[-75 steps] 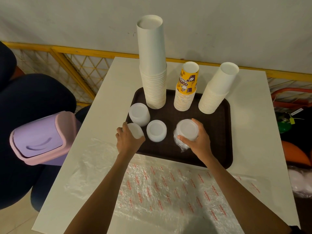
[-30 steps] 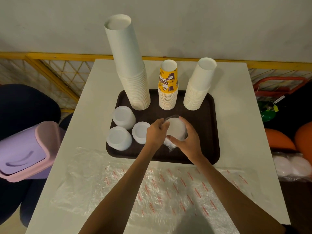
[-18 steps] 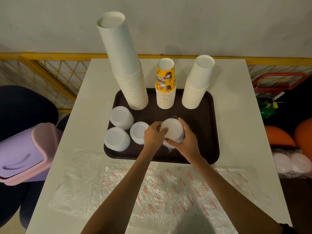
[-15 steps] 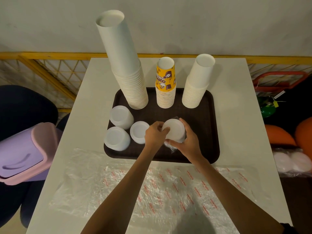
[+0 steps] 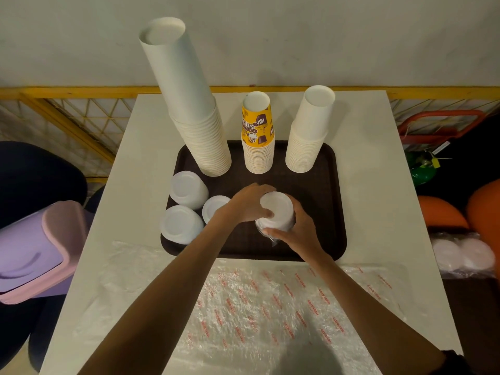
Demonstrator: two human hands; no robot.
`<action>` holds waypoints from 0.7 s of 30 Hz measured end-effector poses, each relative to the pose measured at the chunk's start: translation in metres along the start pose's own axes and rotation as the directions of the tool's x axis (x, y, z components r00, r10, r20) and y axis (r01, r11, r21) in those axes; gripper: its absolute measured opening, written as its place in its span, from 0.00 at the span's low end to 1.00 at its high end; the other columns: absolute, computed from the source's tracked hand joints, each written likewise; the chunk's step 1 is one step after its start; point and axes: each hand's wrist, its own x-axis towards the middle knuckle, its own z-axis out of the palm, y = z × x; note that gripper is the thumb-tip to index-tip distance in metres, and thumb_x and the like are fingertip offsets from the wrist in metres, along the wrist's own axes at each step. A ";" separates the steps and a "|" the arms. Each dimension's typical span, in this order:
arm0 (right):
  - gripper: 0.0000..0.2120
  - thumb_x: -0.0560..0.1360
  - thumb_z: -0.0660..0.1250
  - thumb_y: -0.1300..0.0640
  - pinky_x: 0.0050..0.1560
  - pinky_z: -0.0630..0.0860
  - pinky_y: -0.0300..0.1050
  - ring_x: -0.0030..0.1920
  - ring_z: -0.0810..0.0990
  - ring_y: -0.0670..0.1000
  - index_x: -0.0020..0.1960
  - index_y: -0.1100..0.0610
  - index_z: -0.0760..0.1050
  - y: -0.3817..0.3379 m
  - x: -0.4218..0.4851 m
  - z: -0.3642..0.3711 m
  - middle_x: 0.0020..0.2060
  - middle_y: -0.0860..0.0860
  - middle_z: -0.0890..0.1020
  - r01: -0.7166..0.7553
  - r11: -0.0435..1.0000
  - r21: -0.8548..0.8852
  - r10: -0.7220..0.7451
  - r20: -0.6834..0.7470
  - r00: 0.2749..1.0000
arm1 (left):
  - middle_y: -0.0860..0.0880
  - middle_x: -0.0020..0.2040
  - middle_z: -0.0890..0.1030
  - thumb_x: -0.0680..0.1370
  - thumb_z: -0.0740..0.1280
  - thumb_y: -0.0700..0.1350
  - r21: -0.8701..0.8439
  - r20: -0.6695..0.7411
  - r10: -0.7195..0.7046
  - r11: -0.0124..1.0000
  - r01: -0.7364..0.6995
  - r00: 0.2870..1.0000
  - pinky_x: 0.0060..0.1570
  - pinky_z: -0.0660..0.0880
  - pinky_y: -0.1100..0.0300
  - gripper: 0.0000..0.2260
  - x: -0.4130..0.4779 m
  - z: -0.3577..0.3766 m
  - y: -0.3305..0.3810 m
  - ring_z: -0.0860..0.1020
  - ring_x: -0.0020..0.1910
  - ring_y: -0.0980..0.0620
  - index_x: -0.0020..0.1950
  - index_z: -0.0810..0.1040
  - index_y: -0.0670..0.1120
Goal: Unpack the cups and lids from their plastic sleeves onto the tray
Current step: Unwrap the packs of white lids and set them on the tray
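Between both hands, white lid stack (image 5: 276,209)

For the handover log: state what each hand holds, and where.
Both hold the sleeved lid stack: left hand grips its top edge, right hand its lower side.

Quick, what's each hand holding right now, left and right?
Left hand: gripping the top of the lid stack.
Right hand: gripping the same lid stack lower down, over its plastic sleeve.
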 end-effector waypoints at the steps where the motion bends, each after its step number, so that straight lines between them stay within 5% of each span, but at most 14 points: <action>1: 0.39 0.64 0.78 0.51 0.60 0.66 0.30 0.60 0.70 0.42 0.70 0.51 0.64 0.000 0.000 0.000 0.61 0.43 0.72 -0.002 1.000 -0.002 0.002 0.002 1.000 | 0.47 0.67 0.72 0.74 0.72 0.47 0.013 0.016 0.001 1.000 -0.001 1.000 0.61 0.67 0.60 0.27 0.002 -0.002 0.001 0.70 0.65 0.47 0.71 0.67 0.48; 5: 0.38 0.65 0.79 0.53 0.54 0.62 0.19 0.58 0.71 0.40 0.69 0.51 0.64 -0.001 0.000 0.000 0.58 0.40 0.71 0.004 1.000 -0.006 -0.004 0.002 1.000 | 0.46 0.66 0.72 0.73 0.73 0.48 0.000 0.048 -0.015 1.000 0.015 0.999 0.56 0.67 0.62 0.27 0.007 -0.006 0.004 0.71 0.63 0.47 0.70 0.68 0.46; 11: 0.37 0.66 0.78 0.54 0.56 0.61 0.21 0.58 0.70 0.40 0.70 0.52 0.64 -0.002 -0.001 0.001 0.57 0.40 0.70 -0.006 1.000 -0.013 0.005 -0.007 1.000 | 0.45 0.65 0.74 0.73 0.73 0.48 0.028 0.048 -0.044 0.999 0.043 0.998 0.60 0.70 0.58 0.26 0.010 -0.008 0.011 0.72 0.63 0.46 0.68 0.70 0.45; 21: 0.38 0.65 0.78 0.53 0.55 0.60 0.18 0.60 0.70 0.41 0.70 0.54 0.65 -0.001 -0.001 0.004 0.59 0.43 0.73 0.045 0.998 -0.045 -0.046 -0.022 0.999 | 0.45 0.61 0.76 0.74 0.72 0.48 0.002 -0.029 -0.036 0.999 0.036 0.999 0.51 0.71 0.62 0.23 0.007 -0.008 0.016 0.75 0.57 0.47 0.65 0.71 0.44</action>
